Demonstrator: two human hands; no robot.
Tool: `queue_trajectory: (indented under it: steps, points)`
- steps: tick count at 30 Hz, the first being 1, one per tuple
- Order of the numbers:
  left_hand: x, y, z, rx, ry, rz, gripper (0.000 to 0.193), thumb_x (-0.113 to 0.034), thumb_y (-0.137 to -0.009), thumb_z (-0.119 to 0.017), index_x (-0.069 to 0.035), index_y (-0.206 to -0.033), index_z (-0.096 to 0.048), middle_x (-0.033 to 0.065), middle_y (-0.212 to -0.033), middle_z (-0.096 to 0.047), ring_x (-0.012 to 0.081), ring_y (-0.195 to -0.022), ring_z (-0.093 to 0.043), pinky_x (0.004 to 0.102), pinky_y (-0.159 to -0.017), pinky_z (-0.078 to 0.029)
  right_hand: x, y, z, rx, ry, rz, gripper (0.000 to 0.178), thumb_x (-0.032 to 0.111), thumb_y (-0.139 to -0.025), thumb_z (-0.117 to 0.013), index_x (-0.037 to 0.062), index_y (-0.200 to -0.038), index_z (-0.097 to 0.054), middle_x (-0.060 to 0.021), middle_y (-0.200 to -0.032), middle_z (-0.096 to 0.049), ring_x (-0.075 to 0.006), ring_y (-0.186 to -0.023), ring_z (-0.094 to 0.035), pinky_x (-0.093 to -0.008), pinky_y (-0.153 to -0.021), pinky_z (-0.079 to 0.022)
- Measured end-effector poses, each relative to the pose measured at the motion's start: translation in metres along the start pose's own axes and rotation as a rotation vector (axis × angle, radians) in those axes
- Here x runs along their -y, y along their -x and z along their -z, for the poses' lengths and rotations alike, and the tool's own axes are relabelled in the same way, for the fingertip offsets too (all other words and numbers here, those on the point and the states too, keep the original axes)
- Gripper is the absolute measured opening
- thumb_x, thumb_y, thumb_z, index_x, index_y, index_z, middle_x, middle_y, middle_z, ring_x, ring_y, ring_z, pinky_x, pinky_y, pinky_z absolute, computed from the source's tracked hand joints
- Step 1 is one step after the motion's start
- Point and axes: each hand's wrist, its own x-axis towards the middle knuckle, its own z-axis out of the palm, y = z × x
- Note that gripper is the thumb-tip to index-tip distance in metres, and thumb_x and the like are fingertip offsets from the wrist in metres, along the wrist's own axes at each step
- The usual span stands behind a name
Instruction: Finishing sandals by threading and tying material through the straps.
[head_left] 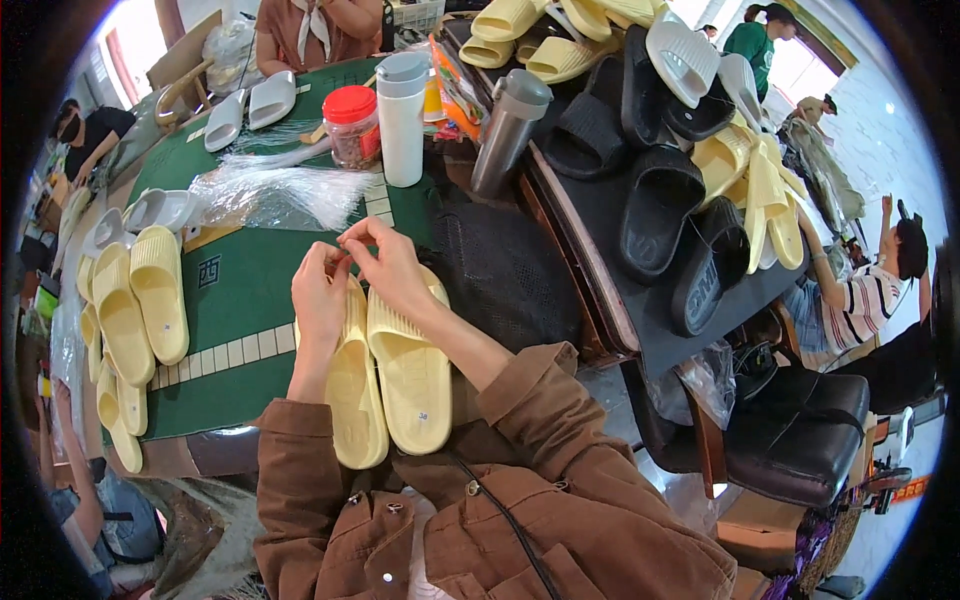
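A pair of pale yellow slide slippers (412, 385) lies side by side at the table's near edge, toes pointing away from me. Above their toe ends my left hand (320, 300) and my right hand (392, 262) meet, both with fingers pinched. Whatever sits between the fingertips is too small to make out. Just beyond the hands, a bundle of thin clear plastic strands (300, 195) is spread on the green table (240, 385). More yellow slippers (128, 315) are lined up to the left of my hands.
Behind the strands stand a red-lidded jar (352, 135), a white tumbler (402, 135) and a steel bottle (510, 130). A black mesh bag (505, 275) lies right of my hands. Black slippers (660, 215) and yellow ones crowd the right-hand table. A person (290, 40) sits opposite.
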Motion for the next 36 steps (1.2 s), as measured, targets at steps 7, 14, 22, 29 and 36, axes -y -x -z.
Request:
queue_trajectory:
  steps: [7,14,22,29,36]
  points:
    - [-0.006,0.004,-0.002,-0.067,-0.142,0.000,0.012,0.001,-0.081,-0.062,0.000,-0.085,-0.051,0.0127,-0.078,-0.055,0.0268,-0.067,-0.056,0.0354,-0.063,-0.045,0.010,0.003,0.000,0.090,0.064,0.148,0.007,0.004,-0.086,-0.060,0.0016,-0.093,-0.059,-0.0060,-0.093,-0.062,-0.0157,-0.082,-0.061,-0.0271,-0.062,-0.050]
    - [-0.004,0.003,-0.002,-0.071,-0.096,0.005,0.016,0.004,-0.078,-0.062,-0.002,-0.088,-0.051,0.0109,-0.080,-0.055,0.0226,-0.068,-0.056,0.0347,-0.062,-0.045,0.016,0.003,0.002,0.121,0.058,0.169,0.006,0.004,-0.085,-0.061,0.0029,-0.090,-0.059,-0.0055,-0.097,-0.060,-0.0154,-0.085,-0.061,-0.0268,-0.061,-0.050]
    - [-0.005,0.002,-0.003,0.002,-0.008,0.033,0.029,0.003,-0.079,-0.063,-0.003,-0.106,-0.056,0.0092,-0.090,-0.057,0.0195,-0.068,-0.057,0.0308,-0.062,-0.047,0.017,-0.003,0.006,0.060,-0.637,-0.141,0.008,0.013,-0.099,-0.045,0.0049,-0.101,-0.047,-0.0063,-0.095,-0.058,-0.0189,-0.090,-0.063,-0.0310,-0.075,-0.056]
    - [0.008,0.002,0.001,0.091,-0.087,0.011,0.022,-0.002,-0.084,-0.060,-0.002,-0.106,-0.060,0.0099,-0.098,-0.059,0.0188,-0.069,-0.057,0.0309,-0.063,-0.048,0.108,0.022,0.038,-0.047,-1.180,-0.283,0.010,0.019,-0.100,-0.046,0.0088,-0.102,-0.049,-0.0007,-0.082,-0.050,-0.0100,-0.068,-0.052,-0.0263,-0.065,-0.053]
    - [0.011,0.002,0.003,0.093,-0.077,0.026,0.016,-0.003,-0.086,-0.059,-0.001,-0.102,-0.061,0.0099,-0.093,-0.059,0.0200,-0.068,-0.057,0.0311,-0.064,-0.047,0.205,0.076,0.123,-0.543,-0.283,0.716,0.016,0.014,-0.097,-0.048,0.0028,-0.108,-0.045,0.0019,-0.069,-0.036,-0.0074,-0.064,-0.035,-0.0219,-0.052,-0.030]
